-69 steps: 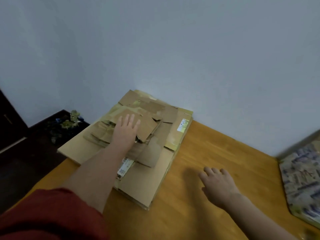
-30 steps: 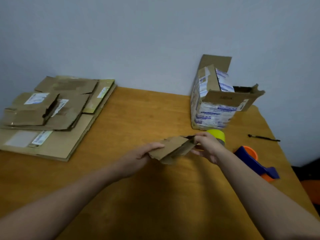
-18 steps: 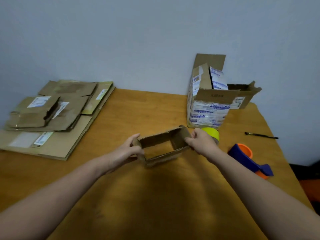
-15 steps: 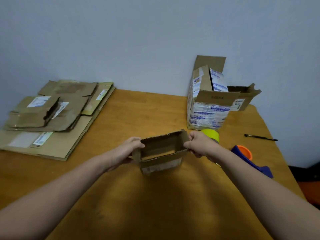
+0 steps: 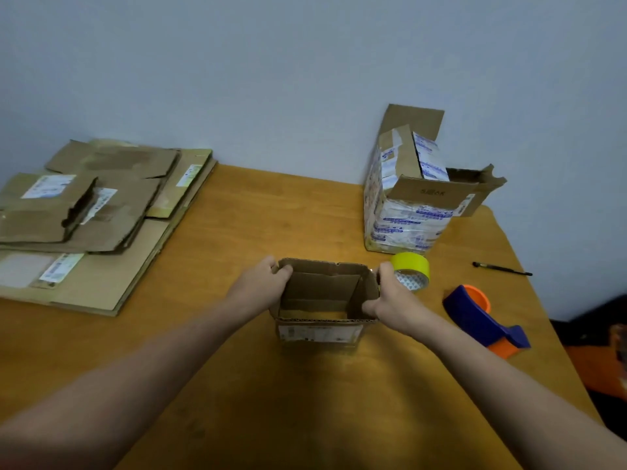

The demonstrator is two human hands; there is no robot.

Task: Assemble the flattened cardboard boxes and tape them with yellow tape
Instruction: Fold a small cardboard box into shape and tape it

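A small brown cardboard box [image 5: 322,330] stands opened into a square tube in the middle of the wooden table [image 5: 305,401], its top open toward me and a white label on its near side. My left hand [image 5: 263,283] grips its left wall and my right hand [image 5: 390,300] grips its right wall. A roll of yellow tape [image 5: 412,269] lies just behind my right hand. A stack of flattened cardboard boxes [image 5: 95,218] rests at the table's far left.
A taller assembled box [image 5: 410,198] with printed tape and raised flaps stands at the back right. A blue and orange tape dispenser [image 5: 481,317] lies right of my hand. A black pen [image 5: 502,269] lies near the right edge. The wall runs behind the table.
I took a flat box from the stack, brought it to the table's middle and opened it from flat into a square tube. It now stands upright on the table between both hands.
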